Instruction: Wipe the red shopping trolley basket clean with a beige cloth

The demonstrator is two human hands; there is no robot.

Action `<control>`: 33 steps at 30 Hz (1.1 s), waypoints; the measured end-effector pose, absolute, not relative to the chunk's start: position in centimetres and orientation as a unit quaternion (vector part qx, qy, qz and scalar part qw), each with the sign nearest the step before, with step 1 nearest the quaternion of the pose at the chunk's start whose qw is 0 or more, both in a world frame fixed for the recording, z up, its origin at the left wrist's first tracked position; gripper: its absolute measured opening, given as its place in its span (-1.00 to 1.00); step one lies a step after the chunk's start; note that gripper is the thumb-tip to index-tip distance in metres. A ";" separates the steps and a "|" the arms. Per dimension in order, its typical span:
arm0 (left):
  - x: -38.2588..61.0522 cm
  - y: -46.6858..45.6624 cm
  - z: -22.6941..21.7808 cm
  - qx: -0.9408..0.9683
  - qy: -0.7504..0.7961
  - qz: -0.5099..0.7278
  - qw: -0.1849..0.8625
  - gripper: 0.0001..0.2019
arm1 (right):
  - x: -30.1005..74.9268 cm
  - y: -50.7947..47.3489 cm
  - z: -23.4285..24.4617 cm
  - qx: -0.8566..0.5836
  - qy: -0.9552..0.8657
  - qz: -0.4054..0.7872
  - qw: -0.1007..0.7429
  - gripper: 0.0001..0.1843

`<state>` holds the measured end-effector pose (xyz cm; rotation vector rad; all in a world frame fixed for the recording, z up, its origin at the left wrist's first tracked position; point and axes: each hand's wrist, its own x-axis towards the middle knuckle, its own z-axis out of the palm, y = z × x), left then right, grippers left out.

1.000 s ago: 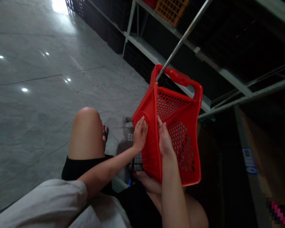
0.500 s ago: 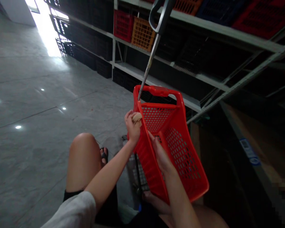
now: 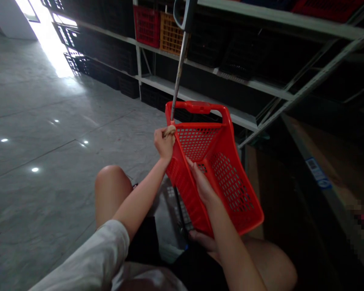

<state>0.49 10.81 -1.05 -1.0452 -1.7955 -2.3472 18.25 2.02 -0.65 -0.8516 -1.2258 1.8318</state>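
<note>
A red plastic shopping basket [image 3: 223,139] with lattice walls stands tilted between my knees. My left hand [image 3: 164,147] is closed around a crumpled beige cloth [image 3: 170,131] and presses it to the outer left rim, just below the foot of the metal pull rod [image 3: 178,79]. Inside the basket, my right hand [image 3: 202,185] lies along the left wall with its fingers stretched out, steadying that side. The rod rises to a dark grey grip [image 3: 186,16] at the top. Part of the right hand's thumb side is hidden by the rim.
Behind the basket runs a metal shelf rack [image 3: 245,83] holding dark crates, a red crate [image 3: 147,26] and an orange crate [image 3: 170,34]. On the right lies a wooden board [image 3: 330,149] beside a blue-and-white label [image 3: 318,173]. Grey floor [image 3: 48,210] spreads out to the left.
My left hand with the cloth has slid up the rim toward the foot of the rod. My right hand stays inside the left wall. The view has shifted slightly.
</note>
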 end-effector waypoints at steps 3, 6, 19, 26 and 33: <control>3.8 6.0 -3.5 -0.418 -0.569 -0.708 -0.021 -0.90 | 17.9 2.6 -0.8 -0.330 -0.456 0.728 0.391 -0.43; 9.1 -1.6 -7.1 -0.460 -0.557 -0.688 -0.071 -0.81 | 18.3 3.4 -1.0 -0.337 -0.428 0.750 0.375 -0.42; 6.5 4.4 -3.9 -0.405 -0.554 -0.726 -0.050 -0.85 | 18.8 4.2 -0.8 -0.361 -0.376 0.779 0.348 -0.34; 14.7 -8.4 -9.0 -0.465 -0.510 -0.712 -0.127 -0.84 | 19.1 4.4 -1.1 -0.362 -0.378 0.774 0.356 -0.36; 7.3 3.1 -5.8 -0.370 -0.568 -0.730 -0.082 -0.90 | 19.2 3.4 -1.2 -0.389 -0.415 0.751 0.336 -0.41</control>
